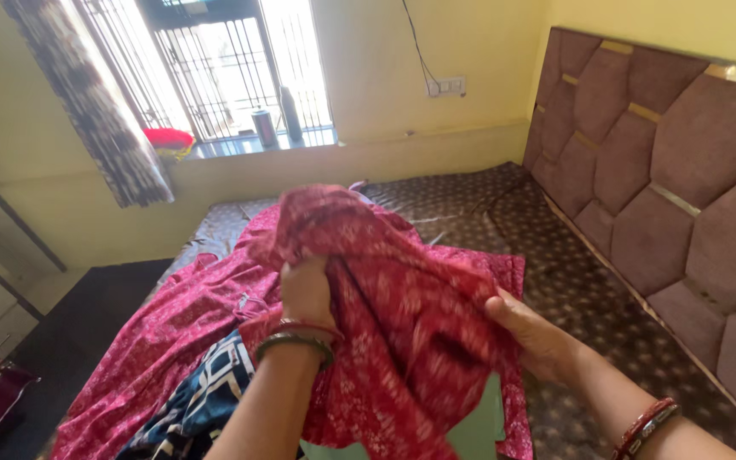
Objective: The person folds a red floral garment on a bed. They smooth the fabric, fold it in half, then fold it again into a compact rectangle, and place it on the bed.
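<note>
Nearest, at the bottom edge: two bare forearms with bangles, red ones on the right wrist, red and dark metal on the left. Left hand (pixel 307 292) raised in the middle, fingers closed tight into a bunch of the red patterned cloth (pixel 402 307), gripping it from behind so the cloth hangs over and around the fist. Right hand (pixel 531 334) just to the right, lower, thumb on the front of the same cloth and the remaining fingers tucked behind its edge, pinching it; how far curled, cannot tell. Cloth lifted off the bed, draped between both hands, its lower part trailing near. Beneath, near left: a blue, black and white patterned garment (pixel 202 400), and a pale green piece (pixel 483 426) showing under the cloth's hem. More red fabric (pixel 163 341) spread to the left over the brown patterned bedsheet (pixel 487 209). Along the right: padded brown headboard (pixel 683 170). Farther: yellow wall, barred window (pixel 232 64) with bottles on the sill, patterned curtain (pixel 95 102) at far left.
</note>
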